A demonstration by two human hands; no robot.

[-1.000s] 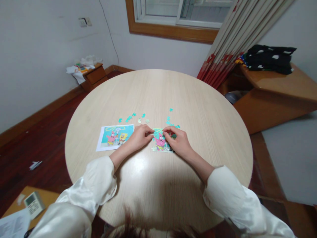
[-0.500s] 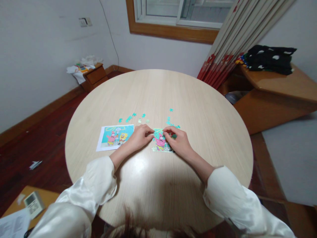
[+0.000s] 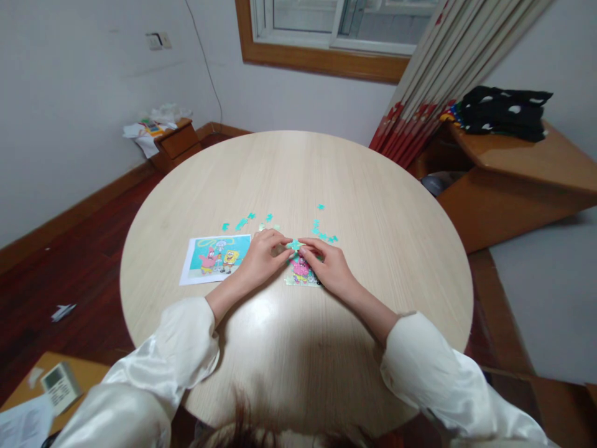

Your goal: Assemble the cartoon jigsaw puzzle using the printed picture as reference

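Note:
A partly joined jigsaw puzzle [image 3: 300,271] with a pink starfish figure lies on the round table in front of me, its right part covered by my right hand. At its upper edge, a teal puzzle piece [image 3: 295,245] sits between my fingertips. My left hand [image 3: 265,256] pinches it from the left, thumb and forefinger closed. From the other side my right hand [image 3: 330,264] grips it, also in a pinch. Whether the piece is raised off the puzzle I cannot tell. A printed reference picture [image 3: 215,258] of the cartoon scene lies left of my left hand, partly under my forearm.
Several loose teal pieces [image 3: 241,224] lie beyond my left hand, and several more [image 3: 321,234] beyond my right. One piece [image 3: 321,207] lies farther out. The round wooden table [image 3: 298,168] fills the middle. A remote-like device [image 3: 61,387] and papers are at lower left.
My right hand has shifted left, closer to my left fingertips. The teal piece now shows between both hands at the puzzle's upper edge. The view has shifted slightly.

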